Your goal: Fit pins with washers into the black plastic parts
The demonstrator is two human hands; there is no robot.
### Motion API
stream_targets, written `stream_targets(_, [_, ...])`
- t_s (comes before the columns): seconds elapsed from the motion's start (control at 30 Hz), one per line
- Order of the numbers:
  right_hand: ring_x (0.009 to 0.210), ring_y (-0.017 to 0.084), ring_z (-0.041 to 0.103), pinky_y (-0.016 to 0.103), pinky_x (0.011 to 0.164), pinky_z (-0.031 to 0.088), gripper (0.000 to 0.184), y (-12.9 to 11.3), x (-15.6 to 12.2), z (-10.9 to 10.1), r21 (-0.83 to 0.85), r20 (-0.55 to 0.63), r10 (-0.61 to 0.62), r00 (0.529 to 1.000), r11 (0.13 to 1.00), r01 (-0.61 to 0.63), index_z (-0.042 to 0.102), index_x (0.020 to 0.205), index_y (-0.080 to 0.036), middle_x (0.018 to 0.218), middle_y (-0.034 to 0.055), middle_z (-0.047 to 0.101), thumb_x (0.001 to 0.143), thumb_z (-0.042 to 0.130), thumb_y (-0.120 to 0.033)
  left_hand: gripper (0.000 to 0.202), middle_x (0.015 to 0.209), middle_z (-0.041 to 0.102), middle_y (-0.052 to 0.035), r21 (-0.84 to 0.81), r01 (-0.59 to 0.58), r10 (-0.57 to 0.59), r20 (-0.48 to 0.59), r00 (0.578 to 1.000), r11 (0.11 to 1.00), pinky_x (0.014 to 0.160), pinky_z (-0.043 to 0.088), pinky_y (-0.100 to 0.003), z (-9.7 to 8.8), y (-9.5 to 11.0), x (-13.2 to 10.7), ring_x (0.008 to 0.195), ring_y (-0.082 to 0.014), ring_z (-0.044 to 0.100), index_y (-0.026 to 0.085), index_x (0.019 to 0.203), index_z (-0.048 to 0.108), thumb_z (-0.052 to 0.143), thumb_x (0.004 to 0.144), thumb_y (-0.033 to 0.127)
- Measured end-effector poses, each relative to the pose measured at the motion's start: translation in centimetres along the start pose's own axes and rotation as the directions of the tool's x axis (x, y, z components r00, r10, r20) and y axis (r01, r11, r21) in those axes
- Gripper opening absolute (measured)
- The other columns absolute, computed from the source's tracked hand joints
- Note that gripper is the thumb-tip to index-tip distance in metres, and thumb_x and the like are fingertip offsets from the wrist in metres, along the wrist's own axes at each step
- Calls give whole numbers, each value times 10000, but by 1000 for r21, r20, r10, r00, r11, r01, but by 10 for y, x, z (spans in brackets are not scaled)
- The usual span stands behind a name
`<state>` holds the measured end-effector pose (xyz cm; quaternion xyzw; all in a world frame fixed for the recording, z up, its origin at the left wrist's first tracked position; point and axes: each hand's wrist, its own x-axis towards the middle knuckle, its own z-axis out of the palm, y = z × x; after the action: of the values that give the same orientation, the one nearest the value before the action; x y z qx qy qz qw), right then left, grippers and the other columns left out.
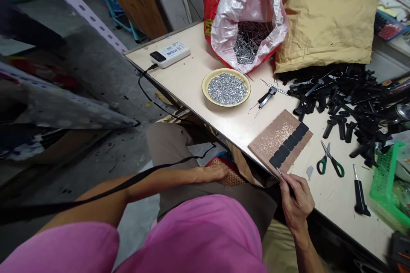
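Table, brown board just beside right hand

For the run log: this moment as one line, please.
left hand: open, resting on lap; right hand: pinching thin metal pin at corner of brown board; black pads on board

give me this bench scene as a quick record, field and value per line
left hand: rests open on a woven cushion below the table edge
right hand: pinches a thin tool, tip at the near corner of the brown board
board: carries a row of black pads
bowl: yellow, full of small metal pieces
bag: open, holds metal pins
scissors: green-handled, lying right of the board
far right: pile of black parts, green basket
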<state>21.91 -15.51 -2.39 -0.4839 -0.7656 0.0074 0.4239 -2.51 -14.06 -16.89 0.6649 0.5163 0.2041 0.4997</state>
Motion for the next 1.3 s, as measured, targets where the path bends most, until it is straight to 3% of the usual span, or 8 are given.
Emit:
stream_targets(0.13, [713,123,621,221,632,537,265,-7,5,1,69,96,88,992,993,-95,660,1073,-232,815,21,626,865,558,-101,207,661,582,-5,-106,-42,52,99,994,993,650,445,-267,-10,30,-14,606,-145,541,201,640,573,534,807,317])
stream_targets(0.17, [721,123,625,219,640,538,260,-10,7,3,96,139,109,984,988,-123,658,1078,-226,821,24,628,873,549,-110,197,685,596,-9,-238,-14,33,76,997,971,616,451,-263,-13,41,-18,590,-137,549,191,705,603,530,810,342])
stream_targets(0.23, [733,120,629,214,649,537,253,-15,12,10,156,220,125,967,974,-162,655,1086,-216,826,29,626,887,529,-124,227,677,613,-11,-487,35,-72,-58,996,873,598,464,-262,-21,67,-21,592,-137,568,182,756,629,563,788,397])
stream_targets(0.33, [727,117,618,212,637,532,251,-22,21,24,227,289,88,953,961,-157,655,1088,-206,813,34,602,905,496,-137,242,670,648,-23,-680,-9,-220,-251,943,734,652,478,-269,-32,104,-13,636,-143,601,164,763,661,671,707,399])
stream_targets(0.5, [654,112,566,219,598,516,283,-24,38,42,209,280,28,959,974,-89,654,1103,-211,750,20,538,938,428,-170,315,624,658,-10,-813,-145,-282,-355,891,563,639,491,-268,-39,140,14,594,-131,600,141,744,680,785,565,379])
stream_targets(0.87, [645,112,566,200,574,503,302,-24,62,39,53,144,21,989,998,-28,674,1051,-182,755,32,540,962,388,-221,362,601,646,1,-895,-221,-228,-325,918,388,670,514,-255,-38,163,30,591,-106,601,126,750,669,822,534,373])
stream_targets(1.1, [653,117,569,207,584,501,306,-19,62,42,28,151,0,989,1000,-5,676,1060,-194,750,33,546,951,390,-195,380,663,656,-4,-865,-254,-252,-387,887,433,654,511,-253,-38,163,38,601,-108,609,124,767,659,810,538,387])
stream_targets(1.3, [662,122,572,218,597,509,313,-17,62,44,-31,173,37,984,999,-32,669,1094,-228,769,35,556,939,401,-185,367,668,659,-10,-857,-263,-224,-391,893,444,672,510,-261,-34,163,40,625,-115,614,124,801,664,780,589,401])
